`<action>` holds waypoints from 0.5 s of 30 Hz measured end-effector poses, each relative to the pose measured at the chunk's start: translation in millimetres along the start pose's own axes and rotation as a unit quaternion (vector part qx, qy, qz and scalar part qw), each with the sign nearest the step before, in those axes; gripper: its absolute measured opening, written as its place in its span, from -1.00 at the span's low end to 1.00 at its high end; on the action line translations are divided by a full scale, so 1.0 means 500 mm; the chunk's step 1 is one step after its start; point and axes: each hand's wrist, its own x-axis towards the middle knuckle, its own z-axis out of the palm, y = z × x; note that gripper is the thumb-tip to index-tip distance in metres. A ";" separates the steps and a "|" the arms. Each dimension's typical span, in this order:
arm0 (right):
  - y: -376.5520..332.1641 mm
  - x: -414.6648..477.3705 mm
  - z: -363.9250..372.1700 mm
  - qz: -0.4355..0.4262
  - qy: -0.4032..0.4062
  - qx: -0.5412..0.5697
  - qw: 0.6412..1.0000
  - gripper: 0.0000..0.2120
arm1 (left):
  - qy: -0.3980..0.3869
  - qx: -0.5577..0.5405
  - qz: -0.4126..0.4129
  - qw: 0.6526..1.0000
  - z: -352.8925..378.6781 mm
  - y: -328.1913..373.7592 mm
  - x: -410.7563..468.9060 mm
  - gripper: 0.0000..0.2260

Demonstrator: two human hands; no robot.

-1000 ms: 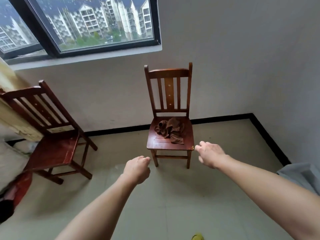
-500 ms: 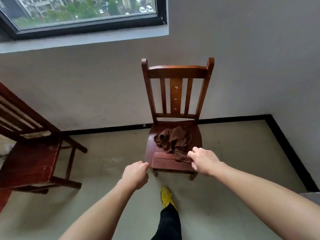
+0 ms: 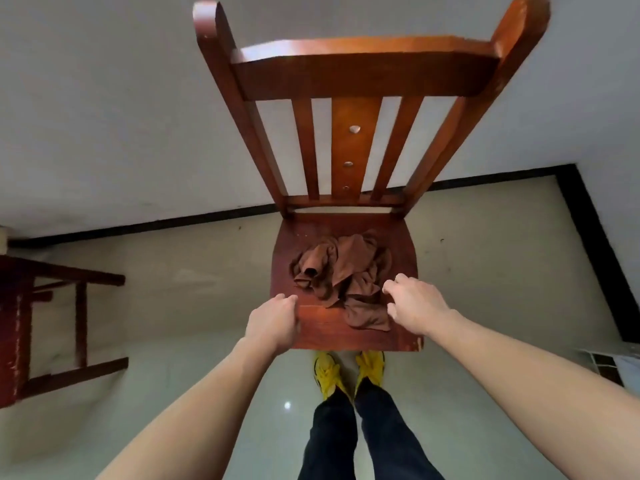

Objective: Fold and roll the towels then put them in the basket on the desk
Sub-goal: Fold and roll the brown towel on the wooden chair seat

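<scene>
Left hand (image 3: 273, 323) palm down, fingers loosely curled, holding nothing, over near-left edge of chair seat (image 3: 346, 332), right hand (image 3: 415, 306) fingers loosely bent, spread, at right edge of crumpled brown towel (image 3: 343, 271), contact indeterminate, towel mid-seat

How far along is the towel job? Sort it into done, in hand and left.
Done: nothing; the brown towels lie crumpled on the chair seat. In hand: the left hand and right hand reach over the seat, neither gripping cloth yet. Left: folding, rolling and basketing; no basket or desk is in view.
</scene>
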 end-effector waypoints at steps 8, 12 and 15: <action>-0.008 0.203 0.119 -0.009 0.049 0.057 0.997 -0.38 | 0.039 -0.115 -0.054 0.991 0.109 -0.026 0.225 -0.54; -0.003 0.296 0.179 -0.037 0.053 0.033 0.997 -0.33 | 0.088 -0.202 -0.085 0.972 0.163 -0.028 0.334 -0.56; 0.007 0.312 0.210 -0.041 0.052 0.083 0.994 -0.71 | 0.108 -0.249 -0.116 0.955 0.192 -0.028 0.355 -0.78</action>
